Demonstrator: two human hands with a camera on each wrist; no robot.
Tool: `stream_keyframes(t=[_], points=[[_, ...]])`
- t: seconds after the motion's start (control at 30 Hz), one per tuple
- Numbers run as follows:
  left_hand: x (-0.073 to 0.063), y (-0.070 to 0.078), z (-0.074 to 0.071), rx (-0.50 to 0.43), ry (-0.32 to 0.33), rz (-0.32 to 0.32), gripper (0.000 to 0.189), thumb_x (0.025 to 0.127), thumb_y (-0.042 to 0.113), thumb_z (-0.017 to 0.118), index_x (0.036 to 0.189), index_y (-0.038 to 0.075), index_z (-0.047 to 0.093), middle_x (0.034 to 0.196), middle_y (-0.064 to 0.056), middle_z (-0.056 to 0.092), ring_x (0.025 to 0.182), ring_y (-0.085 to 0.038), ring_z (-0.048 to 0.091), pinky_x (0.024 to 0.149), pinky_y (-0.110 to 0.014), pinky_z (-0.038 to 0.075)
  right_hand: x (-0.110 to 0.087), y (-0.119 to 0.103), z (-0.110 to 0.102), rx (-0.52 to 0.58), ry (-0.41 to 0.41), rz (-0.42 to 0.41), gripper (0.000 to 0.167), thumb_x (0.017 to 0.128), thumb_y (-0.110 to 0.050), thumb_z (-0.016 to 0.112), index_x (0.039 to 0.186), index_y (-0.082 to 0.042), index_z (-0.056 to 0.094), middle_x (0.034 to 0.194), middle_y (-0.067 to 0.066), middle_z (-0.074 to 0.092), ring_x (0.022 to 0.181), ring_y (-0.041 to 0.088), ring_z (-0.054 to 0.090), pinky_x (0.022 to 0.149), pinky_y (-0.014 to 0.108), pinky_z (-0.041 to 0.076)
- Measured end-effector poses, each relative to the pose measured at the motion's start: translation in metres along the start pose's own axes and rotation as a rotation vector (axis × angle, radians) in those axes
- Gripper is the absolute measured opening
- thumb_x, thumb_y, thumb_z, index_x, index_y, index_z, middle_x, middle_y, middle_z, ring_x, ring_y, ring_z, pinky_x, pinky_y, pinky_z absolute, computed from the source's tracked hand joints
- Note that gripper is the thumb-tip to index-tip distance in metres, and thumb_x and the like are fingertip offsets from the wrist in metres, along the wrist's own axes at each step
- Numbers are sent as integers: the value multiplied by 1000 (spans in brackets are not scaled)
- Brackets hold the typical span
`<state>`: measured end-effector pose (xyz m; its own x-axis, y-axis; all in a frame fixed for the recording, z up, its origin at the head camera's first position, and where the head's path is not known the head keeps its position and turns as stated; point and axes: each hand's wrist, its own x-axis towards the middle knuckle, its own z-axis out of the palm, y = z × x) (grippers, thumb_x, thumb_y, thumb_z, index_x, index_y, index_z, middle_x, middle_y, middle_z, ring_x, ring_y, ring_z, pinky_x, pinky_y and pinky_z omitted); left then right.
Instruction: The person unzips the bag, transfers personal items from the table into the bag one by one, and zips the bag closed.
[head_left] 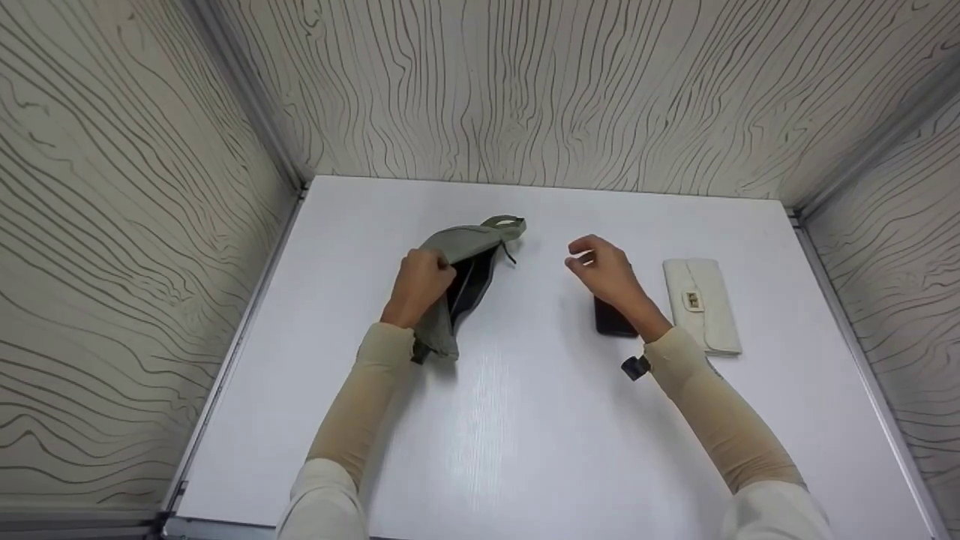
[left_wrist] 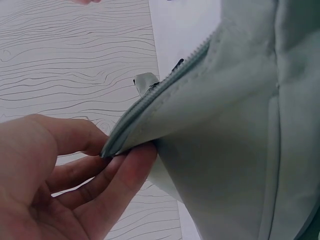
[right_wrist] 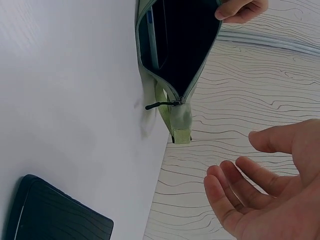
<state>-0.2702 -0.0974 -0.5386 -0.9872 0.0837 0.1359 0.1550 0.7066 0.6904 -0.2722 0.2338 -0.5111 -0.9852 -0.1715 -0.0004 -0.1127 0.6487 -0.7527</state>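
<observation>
A grey-green zip bag [head_left: 466, 238] with a strap stands on the left half of the table, its zipped mouth pulled wide. My left hand [head_left: 421, 281] pinches the zipper edge between thumb and fingers, as the left wrist view shows closely. Inside the dark lining, the right wrist view shows a thin pale item [right_wrist: 153, 45] with a blue part; its kind is unclear. To the right of the bag, my right hand [head_left: 609, 276] hovers with loosely bent fingers and holds nothing. Below it lies a black phone [head_left: 613, 321], partly hidden by the hand and wrist in the head view.
A cream wallet [head_left: 712, 319] with a metal clasp lies right of the phone. The white table [head_left: 517, 442] is bordered by wood-patterned panels at the back and on both sides. A dark zipper pull [right_wrist: 159, 105] hangs at the bag's end.
</observation>
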Motion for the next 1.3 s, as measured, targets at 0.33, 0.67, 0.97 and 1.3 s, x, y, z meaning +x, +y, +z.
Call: stream_keyframes(t=[0.33,0.67,0.97,1.3], points=[[1,0,0,1,-6,-10,34,93,4,62,65,15,46,64,2,40,58,-15,40,54,-31,34,0,7,-6,7,31,1,32,105,-13,64,132,4,62,133,25,66,118,39,67,98,51,54],[1,-1,3,-2,-20,-25,24,95,5,63,72,9,62,66,1,53,59,-14,50,54,-28,40,-2,18,-13,10,48,18,34,105,-15,63,132,5,62,134,26,66,119,40,67,98,50,54],[2,1,2,2,-20,-29,25,95,6,63,71,10,60,66,1,51,58,-14,49,53,-29,39,-1,25,-22,12,68,29,36,105,-15,62,134,6,61,136,26,64,123,42,65,101,52,53],[2,1,1,9,-22,-36,25,95,6,62,71,10,58,67,0,50,58,-15,48,53,-30,38,-1,33,-28,3,94,32,36,105,-15,62,134,7,60,136,27,64,124,44,64,103,55,53]])
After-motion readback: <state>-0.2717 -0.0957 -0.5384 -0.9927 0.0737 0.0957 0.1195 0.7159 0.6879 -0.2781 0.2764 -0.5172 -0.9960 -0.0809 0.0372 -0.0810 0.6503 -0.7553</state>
